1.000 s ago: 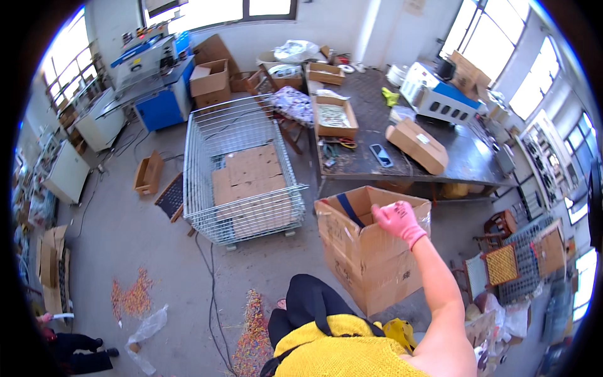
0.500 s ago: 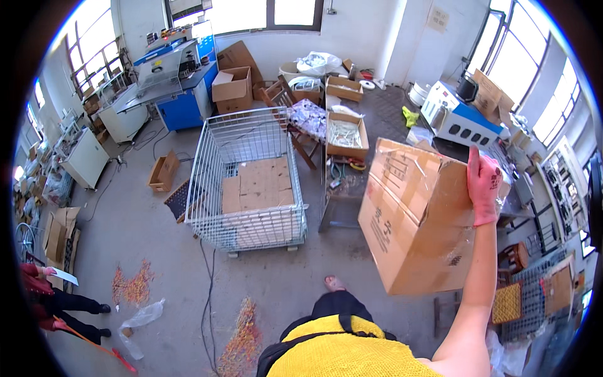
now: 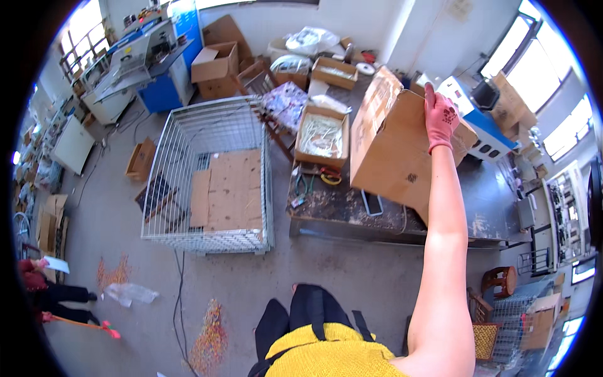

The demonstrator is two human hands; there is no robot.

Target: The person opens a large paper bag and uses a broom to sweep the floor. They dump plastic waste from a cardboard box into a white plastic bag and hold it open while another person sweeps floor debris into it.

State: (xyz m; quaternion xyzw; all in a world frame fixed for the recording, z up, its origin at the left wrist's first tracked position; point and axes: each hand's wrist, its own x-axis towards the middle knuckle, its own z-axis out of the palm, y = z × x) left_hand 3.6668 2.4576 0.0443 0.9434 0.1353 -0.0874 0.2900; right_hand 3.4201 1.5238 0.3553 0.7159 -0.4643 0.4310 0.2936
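Observation:
A large brown cardboard box point(image 3: 402, 154) is tilted over the dark worktable at front right. My right hand point(image 3: 441, 116), in a pink glove, is closed on its upper edge with my arm stretched out. Whether the box's bottom touches the table cannot be made out. Beside its lower left corner lie a phone point(image 3: 372, 203), pliers point(image 3: 304, 182) and red-and-yellow handled scissors point(image 3: 330, 176). Left of the box, an open carton point(image 3: 306, 154) holds thin white pieces. My left hand is out of view.
A wire mesh cage point(image 3: 207, 242) with cardboard inside stands left of the worktable point(image 3: 487, 210). A blue-and-white machine point(image 3: 483, 141) is behind the box. Cables point(image 3: 180, 295), colourful scraps point(image 3: 210, 339) and a plastic bag point(image 3: 130, 293) lie on the floor. Another person point(image 3: 53, 292) stands far left.
My right hand has carried the box forward and slightly left, from beside me to above the worktable. My view has shifted right, and the phone has come into sight.

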